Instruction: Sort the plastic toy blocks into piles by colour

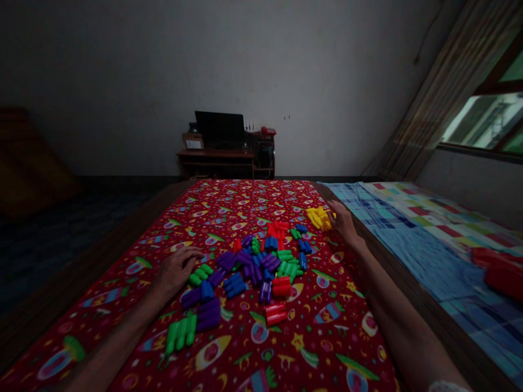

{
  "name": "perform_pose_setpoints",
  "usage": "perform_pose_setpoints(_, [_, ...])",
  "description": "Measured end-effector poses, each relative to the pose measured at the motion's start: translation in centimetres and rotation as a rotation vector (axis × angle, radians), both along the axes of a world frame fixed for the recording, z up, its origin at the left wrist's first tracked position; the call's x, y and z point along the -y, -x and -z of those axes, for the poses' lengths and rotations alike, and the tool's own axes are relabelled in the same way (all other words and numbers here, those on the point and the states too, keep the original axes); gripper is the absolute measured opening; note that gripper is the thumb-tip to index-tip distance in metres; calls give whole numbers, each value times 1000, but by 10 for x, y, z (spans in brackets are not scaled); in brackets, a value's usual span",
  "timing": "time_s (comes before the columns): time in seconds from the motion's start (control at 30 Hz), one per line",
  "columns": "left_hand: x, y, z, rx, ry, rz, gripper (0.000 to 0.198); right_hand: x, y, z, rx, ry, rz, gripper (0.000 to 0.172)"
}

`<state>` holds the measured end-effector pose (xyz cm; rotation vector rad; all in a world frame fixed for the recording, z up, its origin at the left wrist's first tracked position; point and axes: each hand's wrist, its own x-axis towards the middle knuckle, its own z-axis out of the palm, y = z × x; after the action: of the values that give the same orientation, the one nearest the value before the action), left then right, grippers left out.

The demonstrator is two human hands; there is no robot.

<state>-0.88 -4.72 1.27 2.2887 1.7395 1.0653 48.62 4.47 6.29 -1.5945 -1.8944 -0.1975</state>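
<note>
Many plastic blocks lie on a red patterned cloth (241, 209). Purple blocks (208, 314), blue blocks (234, 285), green blocks (180, 333) and red blocks (276, 313) are spread in a loose, mixed pile. A group of yellow blocks (318, 218) sits apart at the far right. My left hand (176, 268) rests on the cloth just left of a green block (200, 275), fingers loosely bent and apart, holding nothing. At the right edge of the yellow group is my right hand (342, 220), its fingers curled by the blocks; whether it grips one is unclear.
Past the cloth's far edge stands a desk (220, 154) with a monitor (219, 129), a cardboard box (193, 141) and a red telephone (268, 130). To the right, a bed with a blue checked sheet (392, 234) holds a red item (500, 272).
</note>
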Motion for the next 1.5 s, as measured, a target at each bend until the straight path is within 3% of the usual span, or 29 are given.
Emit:
perform_pose_setpoints(0.07, [0,0,-1,8,2,-2,33,11,8,-18,-57,-1,1,43])
perform_pose_setpoints(0.13, [1,0,-2,6,7,-4,33,26,24,-38,-106,64,-85,36])
perform_pose_setpoints(0.23, [1,-1,-2,6,18,-7,34,58,59,-61,-64,368,-429,29])
perform_pose_setpoints(0.33, [2,-2,-1,27,22,-7,33,93,99,-69,127,726,-808,22])
perform_pose_setpoints(0.43, [2,-3,0,39,20,-7,33,116,129,-61,317,770,-914,14])
perform_pose_setpoints(0.63, [4,-4,-3,19,29,-5,33,118,135,-48,235,548,-901,45])
perform_pose_setpoints(0.83, [3,-3,-2,24,38,-5,32,115,130,-40,453,548,-760,15])
perform_pose_setpoints(1.03, [3,-3,-1,11,20,-2,33,137,141,-19,495,319,-711,14])
perform_pose_setpoints(1.13, [2,-3,-1,9,11,9,34,131,138,-30,442,380,-796,19])
perform_pose_setpoints(1.2, [1,-2,-1,8,7,17,35,118,130,-43,358,448,-769,21])
perform_pose_setpoints(1.27, [0,0,0,4,9,22,34,98,115,-53,231,431,-649,22])
perform_pose_setpoints(1.37, [-1,1,1,-4,12,15,33,64,85,-55,99,290,-354,30])
perform_pose_setpoints(1.5, [-1,3,2,-21,6,14,33,23,49,-41,246,219,-4,42])
